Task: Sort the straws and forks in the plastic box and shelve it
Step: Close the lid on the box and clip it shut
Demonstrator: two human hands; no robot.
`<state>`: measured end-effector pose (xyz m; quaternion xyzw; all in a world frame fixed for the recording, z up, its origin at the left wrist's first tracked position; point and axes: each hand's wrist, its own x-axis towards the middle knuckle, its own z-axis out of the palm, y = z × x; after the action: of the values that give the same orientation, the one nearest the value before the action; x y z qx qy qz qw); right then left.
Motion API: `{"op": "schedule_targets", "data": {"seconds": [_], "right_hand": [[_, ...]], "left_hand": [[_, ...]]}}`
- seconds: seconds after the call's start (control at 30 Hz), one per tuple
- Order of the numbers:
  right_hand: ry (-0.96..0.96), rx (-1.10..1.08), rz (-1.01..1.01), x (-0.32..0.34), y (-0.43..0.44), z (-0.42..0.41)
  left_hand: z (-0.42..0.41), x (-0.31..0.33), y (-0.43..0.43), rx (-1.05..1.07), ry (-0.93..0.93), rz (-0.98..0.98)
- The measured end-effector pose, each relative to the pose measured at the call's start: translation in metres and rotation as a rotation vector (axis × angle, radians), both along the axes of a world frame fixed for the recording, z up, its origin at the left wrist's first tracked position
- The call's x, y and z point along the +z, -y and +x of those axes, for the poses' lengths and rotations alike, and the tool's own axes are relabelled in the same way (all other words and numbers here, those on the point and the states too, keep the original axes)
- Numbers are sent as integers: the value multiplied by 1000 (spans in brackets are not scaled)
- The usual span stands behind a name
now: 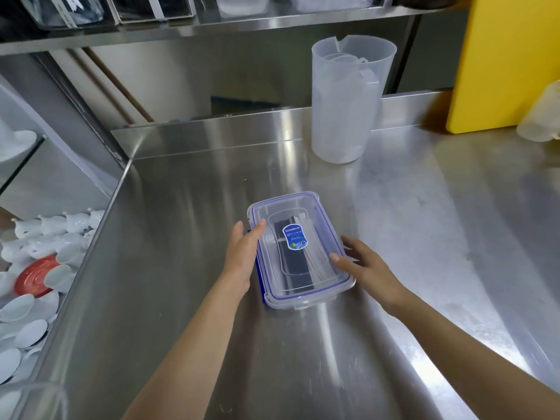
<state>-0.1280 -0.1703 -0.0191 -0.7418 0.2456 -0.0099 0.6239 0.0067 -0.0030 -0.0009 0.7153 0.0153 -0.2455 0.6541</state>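
A clear plastic box [315, 294] with a blue-trimmed lid and a blue sticker [294, 237] lies on the steel counter [181, 268]. Through the lid I see a black bundle [295, 265] and pale straws or forks beside it. My left hand [242, 256] presses against the box's left long side, thumb on the lid edge. My right hand [363, 265] rests at the right long side, fingertips touching the lid rim. The lid sits on the box; whether its clips are latched I cannot tell.
A tall translucent jug [348, 101] stands behind the box. A yellow board [509, 62] leans at the right. A steel shelf [212, 28] with clear bins runs overhead. White ceramic spoons [39, 237] and a red disc [36, 277] lie below the counter's left edge.
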Motion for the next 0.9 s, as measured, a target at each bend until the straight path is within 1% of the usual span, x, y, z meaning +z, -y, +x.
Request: {"op": "schedule_targets", "data": {"seconds": [0.03,0.1,0.2,0.33,0.5,0.57,0.63,0.7,0.77,0.9], "right_hand": [[-4,-6,51,0,-1,5],[-7,-4,82,3,-4,11],[8,-13,77,1,-8,15],[9,-56,137,0,-10,15],[-11,-87,178,-1,-13,17],[-21,-132,217,-1,-12,18],[-39,-178,247,-1,-10,18],[-37,-190,273,0,-8,19],[-37,-186,271,1,-9,19],[-22,-215,223,4,-6,21]], "left_hand": [[-5,2,-2,-6,-13,-13],[-15,0,-5,-39,-13,-33],[-24,-9,-8,-68,83,32],[-27,-15,-5,-103,178,121],[-26,-14,3,-73,168,187],[-28,-13,5,-48,161,156],[-28,-12,4,20,118,139],[-26,-12,0,111,-19,124],[-23,-13,-7,158,-169,113],[-21,-10,-21,45,-301,109]]}}
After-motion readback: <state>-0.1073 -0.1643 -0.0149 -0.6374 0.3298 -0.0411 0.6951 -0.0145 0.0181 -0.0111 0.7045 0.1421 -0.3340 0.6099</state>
